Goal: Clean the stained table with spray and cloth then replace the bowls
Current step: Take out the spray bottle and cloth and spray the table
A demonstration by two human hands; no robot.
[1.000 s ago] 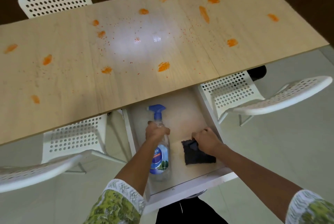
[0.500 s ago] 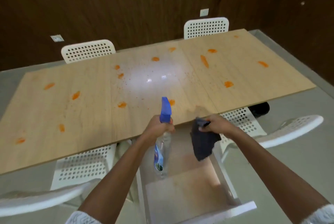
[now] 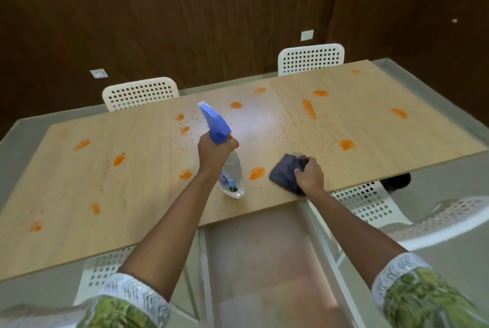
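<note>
The left hand [image 3: 214, 151] grips a spray bottle [image 3: 229, 168] above the orange-stained bench [image 3: 132, 168]; the right hand [image 3: 309, 175] clutches a dark cloth [image 3: 284, 174] on its near edge. White perforated chairs [image 3: 140, 93] surround it.

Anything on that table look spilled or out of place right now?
Yes: orange smears and fine orange specks dot the wooden table across its whole width. No bowls are in view. The left hand holds the spray bottle; the right hand grips the dark cloth.
</note>
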